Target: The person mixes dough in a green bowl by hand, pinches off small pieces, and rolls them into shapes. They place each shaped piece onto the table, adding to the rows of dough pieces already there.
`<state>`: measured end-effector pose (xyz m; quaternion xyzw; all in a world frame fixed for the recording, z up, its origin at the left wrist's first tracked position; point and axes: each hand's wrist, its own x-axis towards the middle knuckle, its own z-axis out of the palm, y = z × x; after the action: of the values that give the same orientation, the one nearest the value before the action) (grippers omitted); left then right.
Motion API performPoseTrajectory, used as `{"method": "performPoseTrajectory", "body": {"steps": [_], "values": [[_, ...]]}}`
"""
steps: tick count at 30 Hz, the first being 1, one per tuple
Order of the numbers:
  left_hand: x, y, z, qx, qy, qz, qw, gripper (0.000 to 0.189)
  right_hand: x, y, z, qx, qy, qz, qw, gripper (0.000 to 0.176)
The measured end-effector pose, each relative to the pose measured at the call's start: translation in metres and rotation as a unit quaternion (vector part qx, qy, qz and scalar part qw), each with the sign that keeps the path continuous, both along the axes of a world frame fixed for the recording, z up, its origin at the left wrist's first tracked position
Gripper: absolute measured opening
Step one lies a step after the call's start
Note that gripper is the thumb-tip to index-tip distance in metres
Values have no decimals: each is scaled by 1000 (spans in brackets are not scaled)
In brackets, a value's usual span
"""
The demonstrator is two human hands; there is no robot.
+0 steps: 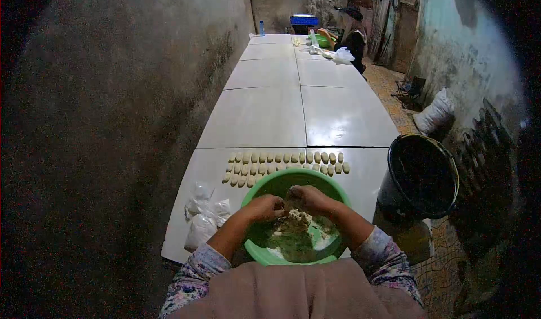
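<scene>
A green basin (pixel 265 187) stands at the near end of the long white table, with a crumbly brown and whitish mixture (pixel 296 224) inside. Over the basin's left part is my left hand (pixel 267 208), its fingers curled inward near the mixture. My right hand (pixel 307 199) is beside it, bent down over the mixture. Whether either hand holds some of the mixture is too dark and small to tell. Beyond the basin, several small pale oblong pieces (pixel 262 158) lie in rows on the table.
Plastic bags of white powder (pixel 201 230) sit left of the basin. A large dark bucket (pixel 424 175) stands at right. At the far end, a person (pixel 355 40) is by another green basin (pixel 322 40) and a white bag (pixel 343 56). A sack (pixel 435 113) leans at the right wall.
</scene>
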<state>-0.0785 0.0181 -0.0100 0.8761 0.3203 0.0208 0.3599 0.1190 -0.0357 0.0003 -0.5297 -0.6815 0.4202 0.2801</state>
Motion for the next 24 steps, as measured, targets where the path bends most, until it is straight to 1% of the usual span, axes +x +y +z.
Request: {"method": "performPoseTrajectory", "body": {"steps": [1, 4, 5, 6, 7, 8, 10, 11, 13, 14, 16, 17, 18, 20, 21, 22, 24], "values": [[0, 0, 2, 6, -7, -8, 1000, 29, 0, 2, -2, -35, 42, 0, 999, 17], [0, -4, 12, -21, -6, 11, 1000, 27, 2, 7, -7, -41, 8, -7, 999, 14], [0, 0, 6, -23, -6, 11, 1000, 27, 5, 12, -20, -43, 8, -8, 999, 14], [0, 6, -4, -39, -33, -7, 999, 26, 10, 20, -39, -36, 64, -11, 997, 14], [1, 9, -7, -54, -60, -25, 996, 24, 10, 23, -43, -29, 120, -15, 992, 15], [0, 10, -10, -56, -61, -26, 996, 24, 13, 23, -48, -30, 119, -16, 992, 15], [0, 7, -7, -53, -85, -11, 995, 21, 11, 18, -37, 78, -28, -34, 996, 20], [-1, 6, -5, -54, -85, -10, 995, 21, 12, 20, -39, 77, -29, -33, 996, 20], [-2, 7, 0, -80, -114, 4, 990, 21, 9, 23, -39, 19, 47, -1, 999, 20], [-2, 7, -2, -81, -113, 6, 990, 21, 10, 22, -39, 18, 48, 0, 999, 20], [-1, 8, -5, -87, -132, 10, 987, 19, 6, 17, -18, -88, 118, -8, 989, 16], [-1, 10, -6, -87, -132, 11, 987, 19, 6, 17, -16, -34, 101, 15, 994, 18], [-1, 11, -6, -79, -131, 14, 988, 18, 6, 18, -17, -34, 101, 15, 994, 18], [0, 12, -6, -71, -130, 17, 989, 18, 9, 19, -23, -37, 159, 24, 986, 19], [0, 13, -6, -100, -152, 29, 983, 17, 8, 19, -26, -78, 195, 16, 978, 18], [-1, 13, -6, -130, -173, 41, 975, 16, 9, 21, -30, -78, 195, 15, 978, 18], [-2, 14, -5, -132, -172, 32, 976, 16, 8, 22, -29, -22, 165, 7, 986, 16]]}}
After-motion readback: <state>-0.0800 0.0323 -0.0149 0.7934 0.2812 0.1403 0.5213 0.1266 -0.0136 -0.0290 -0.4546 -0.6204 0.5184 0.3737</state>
